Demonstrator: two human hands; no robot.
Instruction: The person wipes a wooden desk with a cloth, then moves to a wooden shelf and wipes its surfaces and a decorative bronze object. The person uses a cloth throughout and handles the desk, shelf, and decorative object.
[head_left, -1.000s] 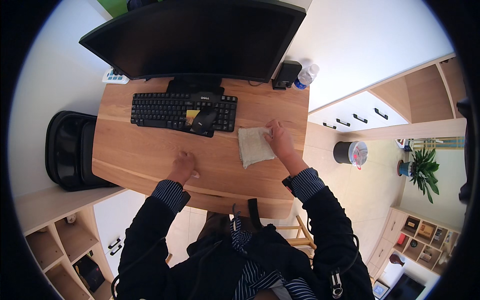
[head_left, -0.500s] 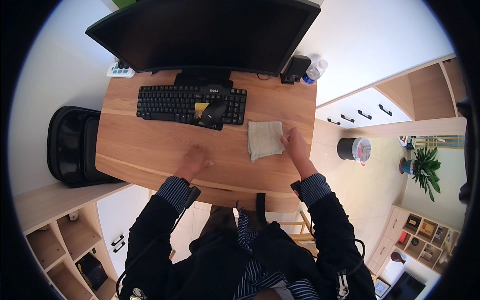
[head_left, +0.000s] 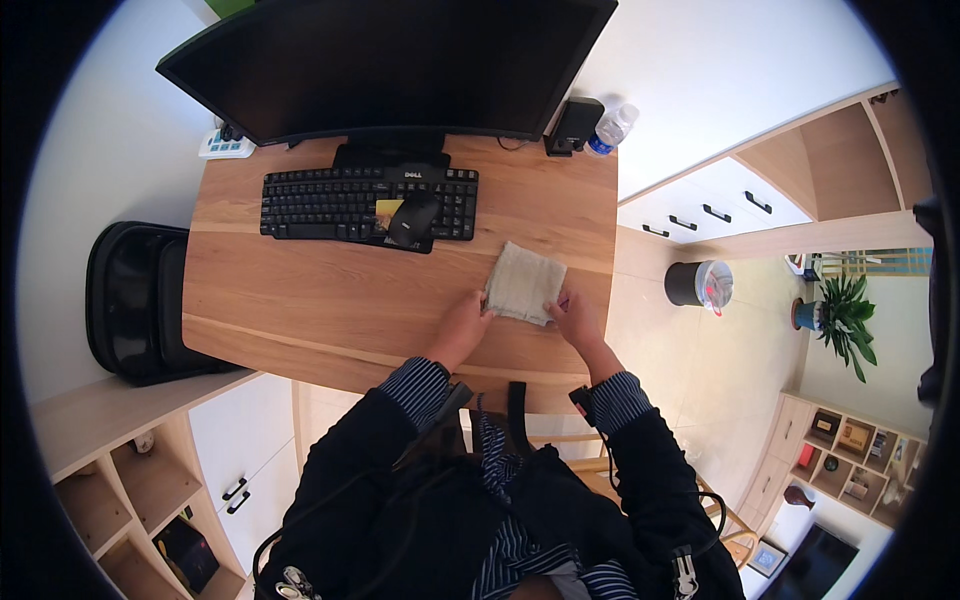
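Observation:
A folded beige cloth point(head_left: 525, 280) lies on the right part of the wooden desk, turned slightly askew. My left hand point(head_left: 463, 328) is closed at its lower left edge, thumb and fingers pinching the fabric. At the lower right corner, my right hand point(head_left: 577, 322) grips the cloth in the same way. Beyond the cloth, to the left, sits a black keyboard point(head_left: 330, 205) with a black mouse point(head_left: 414, 217) resting on a dark pad over its right part. A small yellow card point(head_left: 388, 212) shows beside the mouse.
A large black monitor point(head_left: 380, 70) stands at the back of the desk point(head_left: 300, 290). To its right are a black box-shaped device point(head_left: 573, 126) and a clear plastic bottle point(head_left: 612, 130). A white power strip point(head_left: 227, 144) is at back left. A lined bin point(head_left: 698, 284) stands on the floor to the right.
My left hand has moved right from the bare desk and taken hold of the cloth. My right hand has shifted down to the cloth's lower corner. The cloth has turned a little.

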